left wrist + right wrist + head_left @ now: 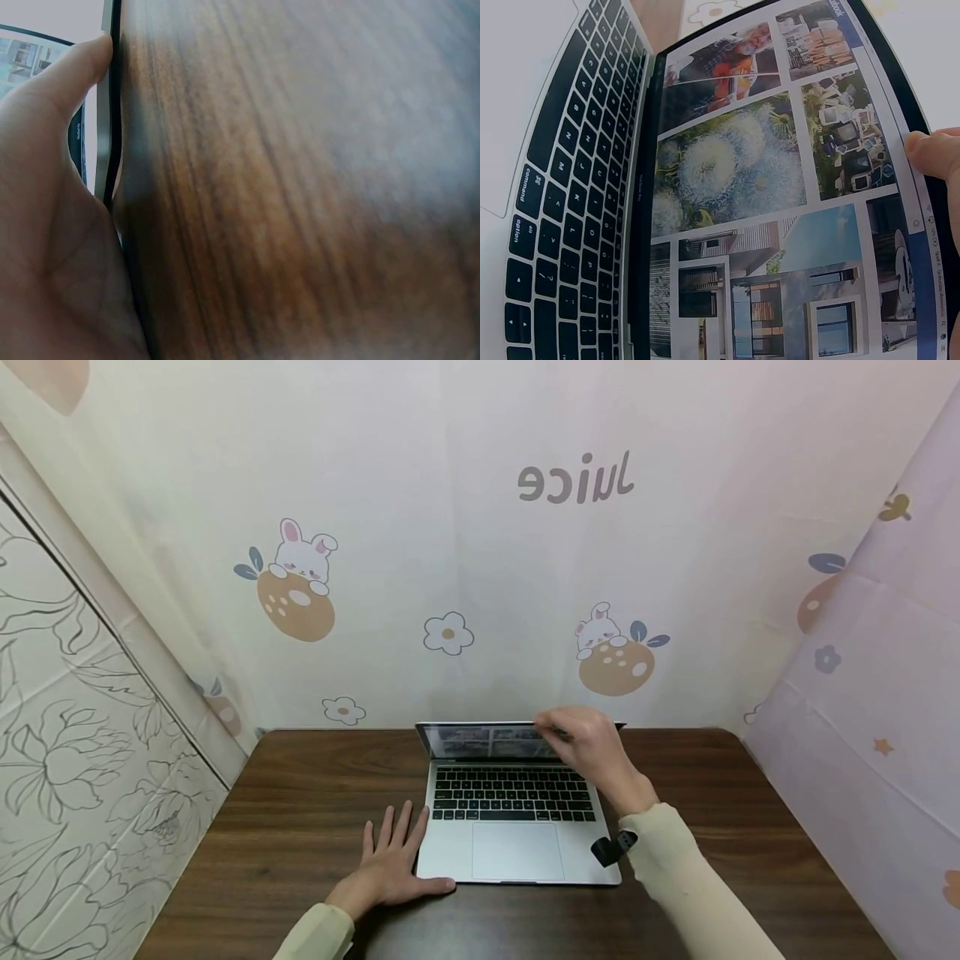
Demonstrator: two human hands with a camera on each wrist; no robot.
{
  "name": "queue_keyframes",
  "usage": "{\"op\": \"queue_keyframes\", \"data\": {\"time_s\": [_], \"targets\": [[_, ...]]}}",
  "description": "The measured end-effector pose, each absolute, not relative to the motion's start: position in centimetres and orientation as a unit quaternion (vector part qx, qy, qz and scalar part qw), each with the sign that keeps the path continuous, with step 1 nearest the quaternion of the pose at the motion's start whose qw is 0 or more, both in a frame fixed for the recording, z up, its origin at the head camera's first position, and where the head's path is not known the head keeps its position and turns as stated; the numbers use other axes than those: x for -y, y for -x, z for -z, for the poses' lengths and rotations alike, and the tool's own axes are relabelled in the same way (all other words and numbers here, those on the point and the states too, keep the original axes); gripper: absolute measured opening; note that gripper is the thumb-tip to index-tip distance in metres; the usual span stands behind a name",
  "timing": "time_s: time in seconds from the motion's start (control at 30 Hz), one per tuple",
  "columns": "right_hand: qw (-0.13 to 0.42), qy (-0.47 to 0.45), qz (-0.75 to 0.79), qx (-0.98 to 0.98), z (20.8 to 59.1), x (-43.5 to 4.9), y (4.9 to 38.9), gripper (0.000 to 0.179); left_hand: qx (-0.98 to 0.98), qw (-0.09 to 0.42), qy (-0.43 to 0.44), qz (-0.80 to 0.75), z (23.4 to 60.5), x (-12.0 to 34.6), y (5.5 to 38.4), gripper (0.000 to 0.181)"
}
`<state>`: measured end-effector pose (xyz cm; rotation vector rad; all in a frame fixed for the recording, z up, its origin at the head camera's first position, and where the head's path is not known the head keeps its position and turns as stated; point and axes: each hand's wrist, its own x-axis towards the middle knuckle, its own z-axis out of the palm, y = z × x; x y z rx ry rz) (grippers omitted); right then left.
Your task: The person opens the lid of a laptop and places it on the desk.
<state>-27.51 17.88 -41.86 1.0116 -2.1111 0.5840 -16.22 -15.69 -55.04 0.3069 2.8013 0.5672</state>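
An unfolded silver laptop (517,853) lies on the dark wooden table, its screen (480,741) tilted up at the back. My right hand (587,745) pinches the screen's top edge, right of its middle. In the right wrist view the thumb (934,152) presses on the front of the lit display (727,165), which shows several photos. My left hand (390,862) lies with fingers spread along the laptop's left side. Its thumb (71,71) rests at the front left corner of the base in the left wrist view.
The wooden table (300,810) reaches back to a pale curtain (450,543) printed with rabbits, fruit and flowers. Floral line-drawn panels (82,760) stand at the left, and more curtain (862,735) hangs at the right. A black device (613,848) sits on the right wrist.
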Motion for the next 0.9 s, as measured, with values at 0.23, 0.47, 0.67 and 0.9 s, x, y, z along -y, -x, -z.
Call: {"op": "queue_keyframes", "data": {"time_s": [0.23, 0.47, 0.67, 0.9], "targets": [[0.351, -0.387, -0.228, 0.821, 41.7, -17.8, 27.8, 0.016, -0.964, 0.124, -0.11, -0.207, 55.2, 15.7, 16.1, 0.127], [0.345, -0.381, -0.229, 0.826, 41.6, -17.7, 28.2, 0.016, -0.967, 0.118, -0.111, -0.198, 56.0, 15.8, 16.3, 0.128], [0.343, -0.378, -0.227, 0.829, 41.5, -17.7, 28.4, 0.015, -0.967, 0.112, -0.11, -0.201, 56.0, 15.8, 16.3, 0.128], [0.338, -0.376, -0.232, 0.831, 41.4, -17.7, 28.7, 0.014, -0.969, 0.12, -0.105, -0.191, 56.3, 15.9, 16.5, 0.13]]}}
